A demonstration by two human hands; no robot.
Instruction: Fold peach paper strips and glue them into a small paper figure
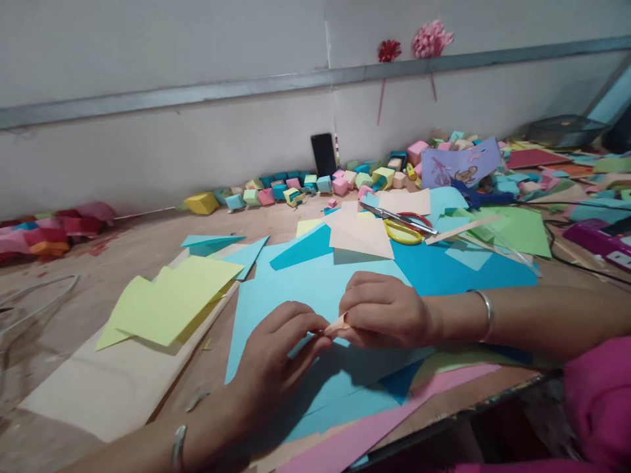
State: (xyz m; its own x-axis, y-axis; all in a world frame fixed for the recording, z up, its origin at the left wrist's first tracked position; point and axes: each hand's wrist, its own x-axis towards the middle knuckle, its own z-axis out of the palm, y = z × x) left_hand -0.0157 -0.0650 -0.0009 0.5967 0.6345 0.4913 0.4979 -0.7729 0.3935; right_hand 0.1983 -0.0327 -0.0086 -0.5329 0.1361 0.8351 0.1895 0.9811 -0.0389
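Observation:
Over a large light blue paper sheet (305, 276), both hands meet at a small piece of peach paper (338, 325). My left hand (283, 345) pinches its left end between thumb and fingertips. Curled fingers of my right hand (382, 309) grip the other end and hide much of it, so its full shape cannot be made out. Just beyond the hands lies a flat peach paper sheet (362, 236). Scissors (401, 223) with red and yellow handles rest past it, on the papers.
Yellow-green sheets (182, 295) lie on a cream board (93, 394) at the left. Several small paper boxes (279, 190) line the wall, with a dark phone (324, 154) propped behind them. A purple decorated card (458, 164) stands at right. The table edge (453, 417) runs close in front.

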